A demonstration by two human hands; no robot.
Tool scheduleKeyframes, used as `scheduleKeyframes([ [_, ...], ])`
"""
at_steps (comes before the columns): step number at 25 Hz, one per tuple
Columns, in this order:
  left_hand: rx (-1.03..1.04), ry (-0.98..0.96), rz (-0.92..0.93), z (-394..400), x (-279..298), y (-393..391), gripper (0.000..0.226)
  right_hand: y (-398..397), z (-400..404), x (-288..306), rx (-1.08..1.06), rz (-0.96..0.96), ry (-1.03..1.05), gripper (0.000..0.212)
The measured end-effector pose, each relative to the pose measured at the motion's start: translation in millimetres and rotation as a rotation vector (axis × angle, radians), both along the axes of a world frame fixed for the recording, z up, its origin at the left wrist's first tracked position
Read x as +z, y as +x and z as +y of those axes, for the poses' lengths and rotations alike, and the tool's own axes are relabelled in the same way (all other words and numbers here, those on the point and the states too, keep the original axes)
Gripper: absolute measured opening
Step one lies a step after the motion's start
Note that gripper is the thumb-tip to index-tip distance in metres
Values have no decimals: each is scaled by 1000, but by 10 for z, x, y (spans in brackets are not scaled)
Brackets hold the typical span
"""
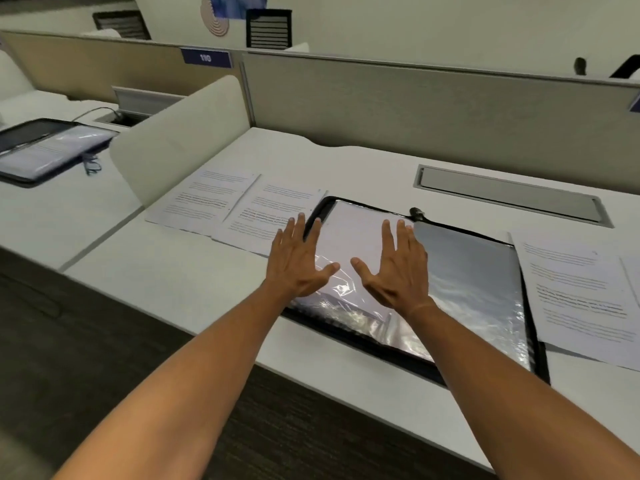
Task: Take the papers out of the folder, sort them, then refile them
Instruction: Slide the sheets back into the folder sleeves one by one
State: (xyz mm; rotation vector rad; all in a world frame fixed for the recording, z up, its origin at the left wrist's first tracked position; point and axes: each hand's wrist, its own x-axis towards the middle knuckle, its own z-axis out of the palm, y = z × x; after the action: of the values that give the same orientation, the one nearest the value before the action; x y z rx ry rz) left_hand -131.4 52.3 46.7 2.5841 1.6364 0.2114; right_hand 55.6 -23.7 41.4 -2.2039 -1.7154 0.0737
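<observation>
I have both hands out flat over the open black zip folder with clear plastic sleeves (467,299), which lies on the white worktop (194,299) near its front edge, roughly centre-right. My left hand (298,261) has fingers straight and spread, over the folder's left rim, gripping nothing; whether it touches I can't tell. My right hand (398,265) is likewise flat, fingers straight, over the left sleeve page, holding nothing. The hands are side by side, thumbs pointing at each other, a small gap between. Two white printed sheets (221,206) lie side by side just left of the folder, the nearer one tucked against its left edge. More white printed sheets (575,292) lie right of the folder, touching its right edge. A grey recessed cable hatch (509,194) sits far right. A second dark open folder (45,150) lies on the next worktop far left, beyond a cream divider panel (180,133).
</observation>
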Motion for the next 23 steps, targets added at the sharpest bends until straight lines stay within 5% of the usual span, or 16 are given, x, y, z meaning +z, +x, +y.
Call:
scheduleKeyframes([
  [9, 158, 32, -24, 580, 46, -812, 99, -821, 698, 52, 115, 34, 19, 102],
  [23, 258, -118, -28, 2518, -407, -2521, 98, -2449, 2591, -290, 91, 119, -85, 97],
])
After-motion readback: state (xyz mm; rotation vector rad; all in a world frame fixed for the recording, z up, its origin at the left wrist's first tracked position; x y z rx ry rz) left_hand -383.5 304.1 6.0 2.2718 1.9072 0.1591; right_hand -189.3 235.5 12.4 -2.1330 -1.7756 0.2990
